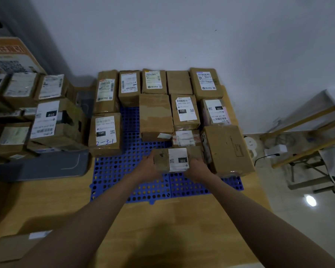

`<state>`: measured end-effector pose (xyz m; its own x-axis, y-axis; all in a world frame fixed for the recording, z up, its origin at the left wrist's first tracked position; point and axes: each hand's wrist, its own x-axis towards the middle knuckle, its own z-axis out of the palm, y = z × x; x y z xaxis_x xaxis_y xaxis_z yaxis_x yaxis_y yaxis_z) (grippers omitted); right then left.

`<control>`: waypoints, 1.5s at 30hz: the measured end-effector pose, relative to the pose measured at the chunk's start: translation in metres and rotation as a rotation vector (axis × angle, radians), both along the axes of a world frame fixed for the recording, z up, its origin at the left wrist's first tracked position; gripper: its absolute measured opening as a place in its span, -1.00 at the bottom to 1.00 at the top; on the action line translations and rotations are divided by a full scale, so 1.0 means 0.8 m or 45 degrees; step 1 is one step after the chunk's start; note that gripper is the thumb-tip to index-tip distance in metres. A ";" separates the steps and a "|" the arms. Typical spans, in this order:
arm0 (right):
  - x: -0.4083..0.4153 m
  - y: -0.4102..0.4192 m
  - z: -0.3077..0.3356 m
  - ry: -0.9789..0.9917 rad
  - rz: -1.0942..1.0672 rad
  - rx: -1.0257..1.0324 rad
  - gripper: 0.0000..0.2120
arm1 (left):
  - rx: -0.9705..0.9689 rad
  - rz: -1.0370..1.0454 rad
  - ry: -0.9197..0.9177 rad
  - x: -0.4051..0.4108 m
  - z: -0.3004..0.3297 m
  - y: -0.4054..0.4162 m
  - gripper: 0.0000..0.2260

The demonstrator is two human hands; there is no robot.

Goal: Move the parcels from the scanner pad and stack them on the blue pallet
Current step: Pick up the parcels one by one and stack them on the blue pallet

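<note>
Pale grey wall runs behind your wooden table (182,219), and the blue pallet (114,171), a perforated plastic grid, lies flat on it. You hold a small brown parcel (170,159) between both hands just above the pallet's near middle; its white label reads "220" upside down beside a QR code. Your left hand (146,168) presses the parcel's left end and your right hand (198,167) its right end, fingers closed against the cardboard.

Parcels already fill the far and right parts of the pallet. One label (186,109) reads "032-038-E01" and "032". Another label (105,130) shows "15H" with "2-3-1" handwritten in blue. Right of the "032" box, a label (217,111) reads "15H" upside down.

To your left, the grey scanner pad (52,167) carries a pile of boxes; one label (45,118) there shows "010" upside down. Another box (16,246) sits at the table's near left corner.
</note>
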<state>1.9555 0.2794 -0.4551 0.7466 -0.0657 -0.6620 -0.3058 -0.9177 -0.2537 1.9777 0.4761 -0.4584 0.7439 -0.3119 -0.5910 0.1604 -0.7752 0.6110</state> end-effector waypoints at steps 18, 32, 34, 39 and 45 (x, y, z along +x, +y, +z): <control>-0.124 0.136 0.102 0.023 0.592 0.098 -0.60 | 0.599 -0.289 -0.176 -0.167 0.111 0.132 -0.68; -0.214 0.279 0.099 -0.031 0.672 0.067 -0.49 | 0.810 -0.002 -0.102 -0.283 0.105 0.316 -0.50; -0.219 0.295 0.088 -0.018 0.650 0.060 -0.50 | 0.821 0.027 -0.083 -0.289 0.095 0.336 -0.55; -0.225 0.339 0.057 0.059 0.485 0.057 -0.46 | 0.831 0.050 -0.092 -0.290 0.070 0.392 -0.52; -0.228 0.393 0.020 0.066 0.399 0.071 -0.52 | 0.848 -0.003 -0.065 -0.275 0.030 0.464 -0.45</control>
